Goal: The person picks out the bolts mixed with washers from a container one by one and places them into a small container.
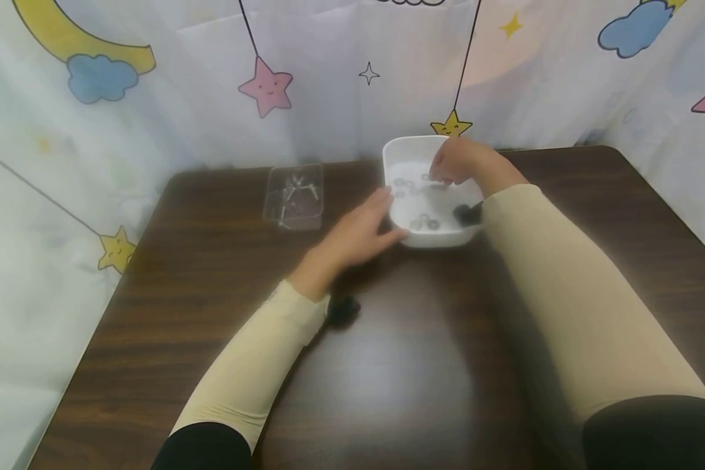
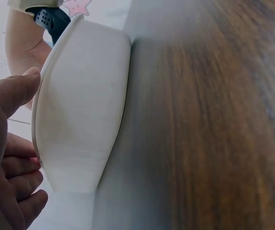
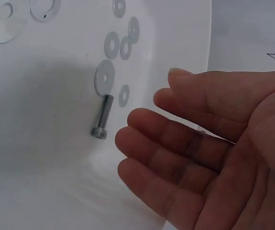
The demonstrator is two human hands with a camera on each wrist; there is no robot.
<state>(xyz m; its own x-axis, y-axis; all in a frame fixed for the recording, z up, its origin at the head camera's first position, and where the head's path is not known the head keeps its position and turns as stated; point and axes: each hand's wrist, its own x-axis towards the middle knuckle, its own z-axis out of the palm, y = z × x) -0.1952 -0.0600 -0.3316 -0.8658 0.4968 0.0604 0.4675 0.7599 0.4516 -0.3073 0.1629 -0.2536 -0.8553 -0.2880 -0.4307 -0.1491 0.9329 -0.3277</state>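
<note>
A white plastic basin (image 1: 440, 240) stands at the back of the table. My left hand (image 1: 358, 228) rests against its left side, thumb and fingers spread along the rim; the left wrist view shows the basin's outer wall (image 2: 80, 105) beside that hand. Inside the basin my right hand (image 3: 195, 143) hangs with loosely bent fingers and nothing between them. Close to its fingertips lies a socket head screw (image 3: 103, 117), with its shank end touching a flat washer (image 3: 104, 78). Several other washers lie on the basin floor.
Left of the basin stands a clear plastic box (image 1: 294, 219) with several screw-like metal pieces in it. The dark wooden table (image 1: 417, 365) stretches toward me. A patterned white curtain (image 1: 323, 39) hangs right behind the table's back edge.
</note>
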